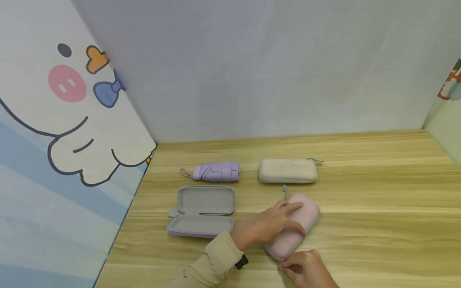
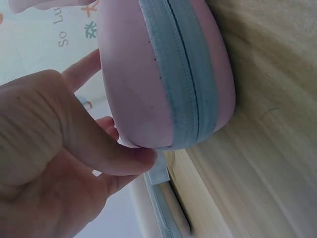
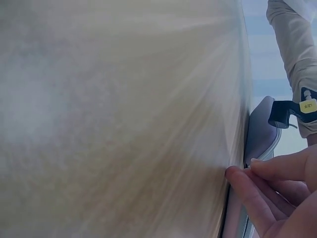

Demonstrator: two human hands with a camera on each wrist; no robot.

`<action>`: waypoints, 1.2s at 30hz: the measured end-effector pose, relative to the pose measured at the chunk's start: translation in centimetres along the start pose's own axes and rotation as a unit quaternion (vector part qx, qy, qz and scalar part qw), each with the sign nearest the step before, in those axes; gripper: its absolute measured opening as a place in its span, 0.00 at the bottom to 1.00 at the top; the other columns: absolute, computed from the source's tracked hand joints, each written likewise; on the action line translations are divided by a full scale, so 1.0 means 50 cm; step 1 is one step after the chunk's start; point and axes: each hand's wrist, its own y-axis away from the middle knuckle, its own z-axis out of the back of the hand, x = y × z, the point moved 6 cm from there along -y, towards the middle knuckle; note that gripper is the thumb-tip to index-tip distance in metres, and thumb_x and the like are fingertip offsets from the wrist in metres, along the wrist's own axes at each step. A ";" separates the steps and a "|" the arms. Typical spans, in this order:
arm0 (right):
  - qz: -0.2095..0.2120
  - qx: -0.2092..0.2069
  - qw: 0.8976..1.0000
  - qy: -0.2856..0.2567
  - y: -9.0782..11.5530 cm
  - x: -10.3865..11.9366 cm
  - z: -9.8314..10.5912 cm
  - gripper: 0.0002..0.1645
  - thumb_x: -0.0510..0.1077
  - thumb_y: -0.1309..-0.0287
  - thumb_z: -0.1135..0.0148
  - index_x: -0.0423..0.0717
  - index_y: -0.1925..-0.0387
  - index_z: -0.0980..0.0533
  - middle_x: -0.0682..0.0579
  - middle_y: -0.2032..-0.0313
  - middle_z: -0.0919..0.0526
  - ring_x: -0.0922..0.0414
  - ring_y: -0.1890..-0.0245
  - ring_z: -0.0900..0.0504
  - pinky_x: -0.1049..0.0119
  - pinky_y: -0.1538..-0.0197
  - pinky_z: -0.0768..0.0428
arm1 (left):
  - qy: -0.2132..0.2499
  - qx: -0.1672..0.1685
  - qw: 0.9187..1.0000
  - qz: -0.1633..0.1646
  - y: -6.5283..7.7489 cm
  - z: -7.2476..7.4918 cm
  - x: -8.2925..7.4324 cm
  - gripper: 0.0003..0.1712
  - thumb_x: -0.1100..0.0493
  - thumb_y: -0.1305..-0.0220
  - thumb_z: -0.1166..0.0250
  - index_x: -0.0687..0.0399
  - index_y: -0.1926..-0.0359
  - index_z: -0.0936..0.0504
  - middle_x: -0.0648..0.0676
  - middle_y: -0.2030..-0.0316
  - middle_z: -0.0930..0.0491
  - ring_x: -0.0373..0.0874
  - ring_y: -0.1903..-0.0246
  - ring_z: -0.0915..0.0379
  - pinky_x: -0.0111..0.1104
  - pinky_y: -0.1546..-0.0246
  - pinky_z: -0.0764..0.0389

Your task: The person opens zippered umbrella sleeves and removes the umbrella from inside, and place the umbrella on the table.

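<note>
A pink zippered case lies aslant on the table, its grey fabric strap sticking out at the far end. My left hand spans its top, thumb and fingers gripping the sides. The left wrist view shows the blue-grey zipper band joined along the side in sight. At the near corner my right hand pinches the zipper pull between thumb and forefinger; the fingertips mostly hide it. An open case with a grey lining and lilac outside sits left of the left hand.
Behind the pink case lies a cream case with a small strap. A folded lilac umbrella with a wrist loop lies behind the open case. A pale wall closes off the table's back, with a cartoon-printed panel at the left.
</note>
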 end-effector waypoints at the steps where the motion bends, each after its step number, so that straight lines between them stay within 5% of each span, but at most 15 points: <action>1: -0.008 0.006 1.000 -0.006 0.001 -0.001 0.000 0.10 0.24 0.66 0.28 0.37 0.79 0.18 0.48 0.78 0.15 0.64 0.76 0.17 0.79 0.74 0.22 | -0.007 -0.005 1.000 0.000 0.001 0.001 0.000 0.38 0.70 0.54 0.29 0.29 0.45 0.22 0.56 0.29 0.49 0.52 0.37 0.44 0.34 0.39 0.35; 7: -0.048 0.022 0.998 -0.019 0.005 -0.007 -0.001 0.08 0.24 0.64 0.29 0.35 0.78 0.18 0.45 0.77 0.16 0.60 0.77 0.16 0.78 0.74 0.22 | -0.042 -0.026 0.999 0.008 0.005 0.003 0.002 0.36 0.66 0.52 0.28 0.27 0.44 0.23 0.55 0.31 0.45 0.49 0.39 0.41 0.33 0.43 0.32; 14: -0.067 0.013 0.997 -0.031 0.010 -0.010 0.003 0.07 0.25 0.64 0.28 0.34 0.79 0.18 0.45 0.77 0.16 0.65 0.77 0.18 0.77 0.76 0.22 | -0.051 -0.021 0.998 0.019 0.008 0.002 0.004 0.39 0.65 0.54 0.27 0.26 0.43 0.24 0.54 0.31 0.46 0.50 0.37 0.45 0.34 0.42 0.32; 36: -0.086 0.008 0.996 -0.035 0.020 -0.008 0.023 0.07 0.25 0.63 0.28 0.35 0.80 0.18 0.46 0.77 0.16 0.67 0.77 0.19 0.76 0.77 0.21 | 0.018 -0.010 0.999 0.050 0.019 0.001 0.019 0.47 0.72 0.63 0.29 0.32 0.40 0.25 0.54 0.28 0.50 0.52 0.30 0.58 0.48 0.33 0.47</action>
